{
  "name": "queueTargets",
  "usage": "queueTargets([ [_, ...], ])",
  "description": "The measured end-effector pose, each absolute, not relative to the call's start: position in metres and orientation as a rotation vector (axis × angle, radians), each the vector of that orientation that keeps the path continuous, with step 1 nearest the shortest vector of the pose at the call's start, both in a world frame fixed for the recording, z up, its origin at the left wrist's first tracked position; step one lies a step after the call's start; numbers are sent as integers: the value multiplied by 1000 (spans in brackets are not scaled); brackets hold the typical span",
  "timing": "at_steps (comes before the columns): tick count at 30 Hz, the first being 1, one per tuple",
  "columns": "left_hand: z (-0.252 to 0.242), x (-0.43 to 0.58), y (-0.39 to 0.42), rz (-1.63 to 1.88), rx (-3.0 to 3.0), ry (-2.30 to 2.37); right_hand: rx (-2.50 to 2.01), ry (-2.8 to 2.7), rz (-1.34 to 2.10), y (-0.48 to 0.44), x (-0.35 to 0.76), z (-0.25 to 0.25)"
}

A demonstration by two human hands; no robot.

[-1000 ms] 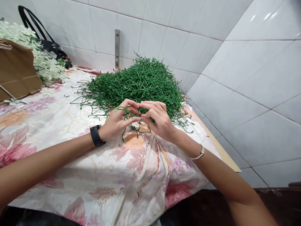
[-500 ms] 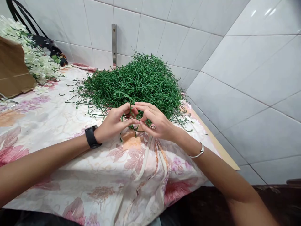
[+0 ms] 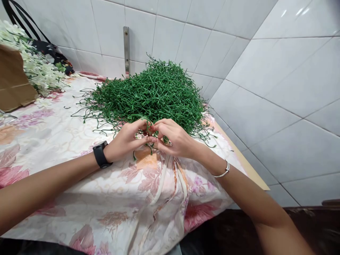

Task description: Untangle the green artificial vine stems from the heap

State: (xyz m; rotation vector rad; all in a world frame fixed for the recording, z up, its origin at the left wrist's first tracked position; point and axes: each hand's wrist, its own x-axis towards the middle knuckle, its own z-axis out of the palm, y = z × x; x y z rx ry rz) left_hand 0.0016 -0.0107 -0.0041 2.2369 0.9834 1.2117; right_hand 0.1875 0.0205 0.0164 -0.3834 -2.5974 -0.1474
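A large heap of thin green artificial flower stems (image 3: 162, 94) lies on the flowered cloth. At its near edge both of my hands meet, fingertips together. My left hand (image 3: 127, 137), with a black band on the wrist, is closed in a pinch on a green stem (image 3: 134, 156) whose ends hang below the fingers. My right hand (image 3: 178, 139), wearing a silver bangle, is pinched against the left fingertips at the same stem. Fingers partly hide the spot where they grip, so the exact number of stems there is unclear.
White artificial flowers (image 3: 44, 72) and a brown cardboard piece (image 3: 16, 78) stand at the far left. A metal strip (image 3: 126, 49) is fixed to the tiled wall (image 3: 175, 24) behind. The board edge (image 3: 245, 161) runs along the right wall.
Right fingers have bent from nearly straight to curled in at the left fingertips. The green piece above the left fingers has dropped closer to them. The view has shifted slightly.
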Motion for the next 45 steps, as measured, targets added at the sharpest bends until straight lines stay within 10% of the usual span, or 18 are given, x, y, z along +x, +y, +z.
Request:
queueTargets([
  [10,0,2,-11,1233,2147,1134,-306,-2460,-554,22,187,15],
  [45,-1,0,-15,1365,2261,982,-417,-2374,-105,5,184,17],
])
